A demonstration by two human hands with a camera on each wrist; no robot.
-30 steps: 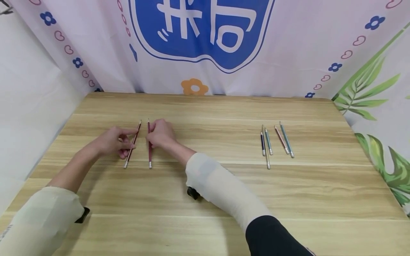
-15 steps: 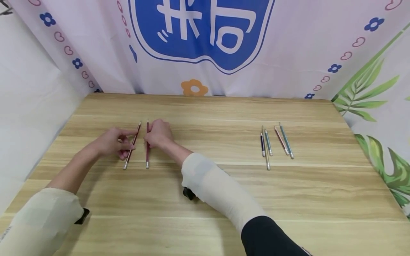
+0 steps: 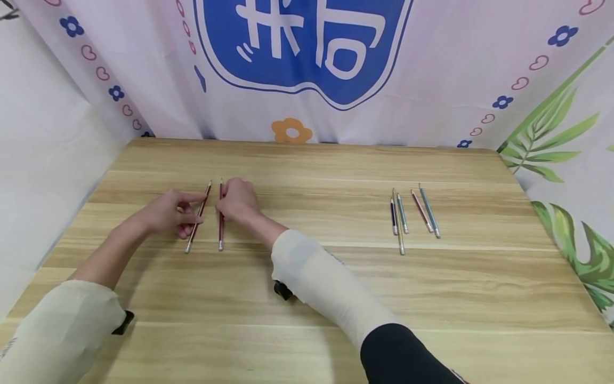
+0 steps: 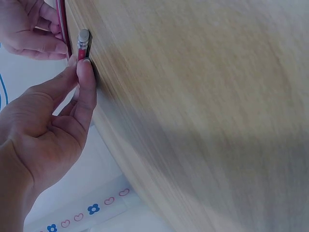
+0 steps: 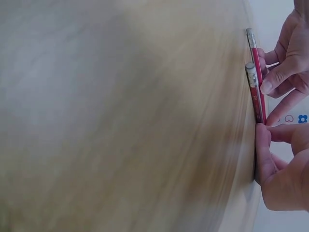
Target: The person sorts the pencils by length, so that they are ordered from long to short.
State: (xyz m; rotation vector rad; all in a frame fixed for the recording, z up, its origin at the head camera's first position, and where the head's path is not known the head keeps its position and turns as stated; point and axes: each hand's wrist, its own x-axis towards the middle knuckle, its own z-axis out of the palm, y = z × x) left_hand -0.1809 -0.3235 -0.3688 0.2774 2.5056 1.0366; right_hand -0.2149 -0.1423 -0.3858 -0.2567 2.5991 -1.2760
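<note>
Two dark red pencils with white erasers lie near the left side of the wooden table, eraser ends toward me. My left hand (image 3: 165,212) holds the left pencil (image 3: 191,238) with thumb and index finger; its other fingers curl in below. This pencil leans a little, its tip toward the right. In the left wrist view its eraser end (image 4: 83,39) sticks out past the fingertips. My right hand (image 3: 239,200) pinches the other pencil (image 3: 221,230), which lies nearly straight away from me. The right wrist view shows this pencil (image 5: 253,89) running into the pinching fingertips. A narrow gap separates the two pencils.
Several more pencils lie on the table (image 3: 312,298) at the right: a dark blue pencil (image 3: 394,216), a gold pencil (image 3: 400,229), a light blue pencil (image 3: 402,213), a pink pencil (image 3: 422,210) and a teal pencil (image 3: 429,210). A printed curtain (image 3: 431,80) hangs behind the table's far edge.
My right hand has shifted slightly left with its pencil, narrowing the gap to the other one, then stays there. The left hand and its pencil keep their place.
</note>
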